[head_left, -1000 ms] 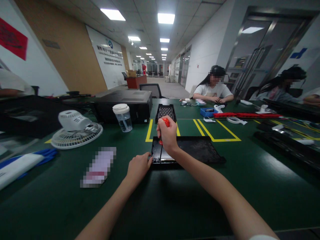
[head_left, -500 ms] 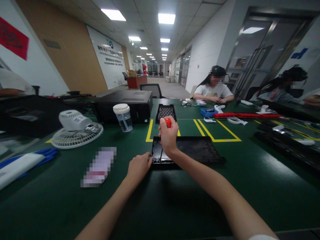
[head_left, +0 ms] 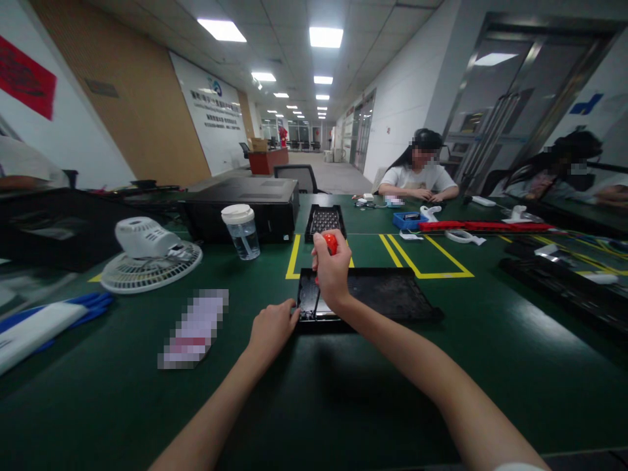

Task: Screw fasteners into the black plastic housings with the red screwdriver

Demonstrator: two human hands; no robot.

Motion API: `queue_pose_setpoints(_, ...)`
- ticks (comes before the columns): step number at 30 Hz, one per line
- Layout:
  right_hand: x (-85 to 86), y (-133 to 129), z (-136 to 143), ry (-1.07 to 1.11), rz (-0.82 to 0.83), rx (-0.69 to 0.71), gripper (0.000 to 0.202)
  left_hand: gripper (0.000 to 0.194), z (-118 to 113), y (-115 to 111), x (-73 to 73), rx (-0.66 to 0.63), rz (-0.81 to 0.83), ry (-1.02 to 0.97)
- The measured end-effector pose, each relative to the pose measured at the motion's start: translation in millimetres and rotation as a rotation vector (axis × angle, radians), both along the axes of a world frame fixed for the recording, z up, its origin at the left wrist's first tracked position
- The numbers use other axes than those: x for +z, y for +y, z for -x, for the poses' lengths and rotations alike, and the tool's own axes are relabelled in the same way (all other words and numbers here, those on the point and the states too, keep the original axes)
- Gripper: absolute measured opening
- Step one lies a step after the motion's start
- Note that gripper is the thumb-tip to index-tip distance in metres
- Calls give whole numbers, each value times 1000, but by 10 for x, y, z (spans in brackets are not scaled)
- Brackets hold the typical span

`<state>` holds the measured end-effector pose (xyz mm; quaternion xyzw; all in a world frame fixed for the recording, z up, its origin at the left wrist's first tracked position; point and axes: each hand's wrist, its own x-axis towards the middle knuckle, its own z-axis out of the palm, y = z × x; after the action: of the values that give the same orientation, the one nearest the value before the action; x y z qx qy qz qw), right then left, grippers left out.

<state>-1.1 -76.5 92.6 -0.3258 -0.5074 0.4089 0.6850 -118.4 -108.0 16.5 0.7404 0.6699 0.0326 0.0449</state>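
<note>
A flat black panel with raised edges [head_left: 387, 294] lies on the green table in front of me. My right hand [head_left: 332, 271] is wrapped round a screwdriver with a red handle [head_left: 330, 244]. Its dark shaft points down, and the tip meets the panel near the front left corner. My left hand [head_left: 275, 320] grips the panel's left edge, thumb and fingers closed at that corner. Just behind the panel stands a small black tray [head_left: 326, 218] with rows of small shiny pieces, partly hidden by my right hand.
On the left are a clear cup with a white lid [head_left: 241, 230], a white fan [head_left: 150, 252], a blurred flat object [head_left: 193, 329] and a large black case [head_left: 240, 203]. To the right lie a blue bin [head_left: 409, 220] and dark parts [head_left: 559, 294]. A person [head_left: 419, 170] sits opposite.
Almost nothing differs. My right hand and the screwdriver have shifted very slightly; my left hand stays on the panel's edge.
</note>
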Motion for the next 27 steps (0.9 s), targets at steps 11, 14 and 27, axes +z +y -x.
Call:
queue_pose_setpoints(11,-62,140,-169,137,-78,340,34,34,22,11,-38,-2,-16,-13)
queue_pose_setpoints(14,-45,215,-265,104,-36,518,31,34,23,10,-31,-7,-12,-16)
queue_pose_setpoints(27,-108,784,-473,-24,24,909,42,34,33,19,-43,5,-12,-10)
